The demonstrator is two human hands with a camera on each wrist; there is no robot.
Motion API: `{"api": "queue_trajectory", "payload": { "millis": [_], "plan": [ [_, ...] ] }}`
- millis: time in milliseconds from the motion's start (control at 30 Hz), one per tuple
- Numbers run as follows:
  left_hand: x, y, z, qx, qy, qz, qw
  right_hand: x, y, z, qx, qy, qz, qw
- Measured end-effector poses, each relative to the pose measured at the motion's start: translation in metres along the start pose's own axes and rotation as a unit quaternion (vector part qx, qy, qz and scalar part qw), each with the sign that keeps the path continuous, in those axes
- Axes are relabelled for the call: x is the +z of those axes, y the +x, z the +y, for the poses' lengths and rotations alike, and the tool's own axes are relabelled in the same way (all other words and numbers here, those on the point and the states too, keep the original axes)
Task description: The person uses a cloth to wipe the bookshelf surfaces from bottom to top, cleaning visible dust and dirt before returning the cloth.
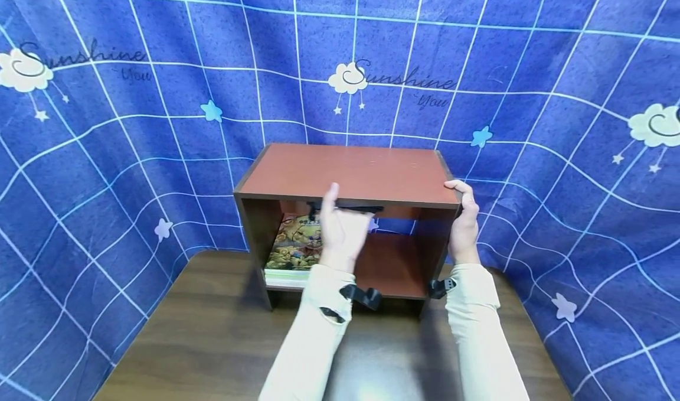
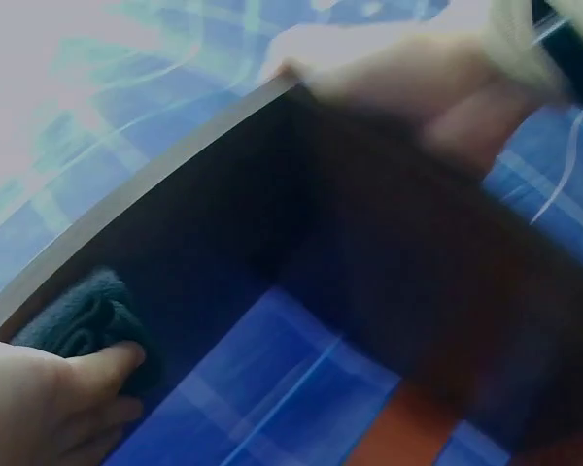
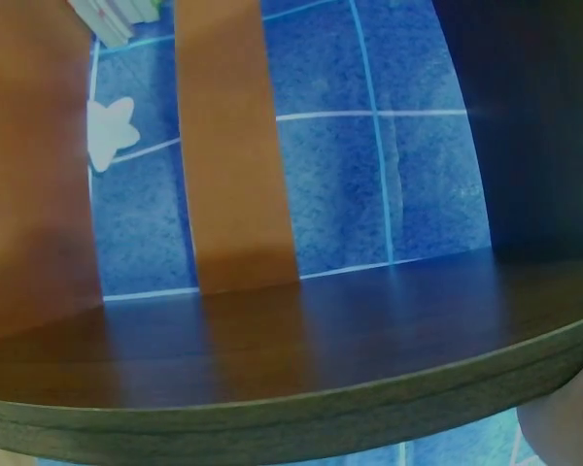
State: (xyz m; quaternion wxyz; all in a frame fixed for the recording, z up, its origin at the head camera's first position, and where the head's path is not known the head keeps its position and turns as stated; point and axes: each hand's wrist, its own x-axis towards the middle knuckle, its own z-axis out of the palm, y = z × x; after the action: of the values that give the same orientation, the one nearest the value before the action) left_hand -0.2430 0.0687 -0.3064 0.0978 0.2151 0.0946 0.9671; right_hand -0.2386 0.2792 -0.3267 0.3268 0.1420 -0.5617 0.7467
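A small shelf unit (image 1: 345,173) with a reddish-brown top and dark sides stands on the table. My left hand (image 1: 342,235) is at its open front and holds a folded dark green cloth (image 2: 87,316) against the underside of the top board. Only dark edges of that cloth show in the head view, and the thumb points up past the board's front edge. My right hand (image 1: 464,224) grips the unit's upper right side, fingertips over the top's corner; in the right wrist view only a bit of it shows at lower right.
A book (image 1: 294,244) with a colourful cover lies on other books in the left part of the compartment. An orange-brown bar (image 3: 233,146) crosses the unit's open back. Blue patterned curtain (image 1: 297,46) surrounds the wooden table (image 1: 212,330).
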Motion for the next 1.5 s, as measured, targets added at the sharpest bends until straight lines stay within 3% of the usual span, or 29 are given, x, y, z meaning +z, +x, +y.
{"api": "queue_trajectory", "payload": {
  "millis": [167,333,500,633,833,1000,1200,1500],
  "plan": [
    [0.010,0.002,-0.054,-0.038,0.001,-0.012,0.9992,0.004,0.001,0.004,-0.001,0.015,-0.006,1.000],
    [0.016,0.004,-0.090,-0.041,-0.005,-0.019,0.9990,0.006,-0.001,0.003,-0.010,0.032,-0.015,0.999],
    [0.020,0.006,-0.106,-0.052,-0.025,-0.009,0.9983,0.005,-0.003,-0.008,-0.023,0.026,-0.022,0.999],
    [0.022,0.005,-0.102,-0.053,-0.038,-0.001,0.9979,0.004,-0.003,-0.010,-0.017,0.024,-0.015,0.999],
    [0.023,0.003,-0.089,-0.046,-0.059,0.002,0.9972,0.006,-0.006,-0.014,-0.008,-0.004,-0.010,1.000],
    [0.022,0.006,-0.066,-0.038,-0.057,0.015,0.9975,-0.001,-0.002,-0.006,-0.004,-0.025,-0.001,1.000],
    [0.015,0.002,-0.016,-0.013,-0.029,0.038,0.9988,0.000,-0.001,-0.001,-0.003,-0.034,0.006,0.999],
    [-0.003,-0.008,0.055,0.017,0.020,0.015,0.9995,0.000,-0.003,-0.002,-0.003,-0.023,0.008,1.000]
  ]
}}
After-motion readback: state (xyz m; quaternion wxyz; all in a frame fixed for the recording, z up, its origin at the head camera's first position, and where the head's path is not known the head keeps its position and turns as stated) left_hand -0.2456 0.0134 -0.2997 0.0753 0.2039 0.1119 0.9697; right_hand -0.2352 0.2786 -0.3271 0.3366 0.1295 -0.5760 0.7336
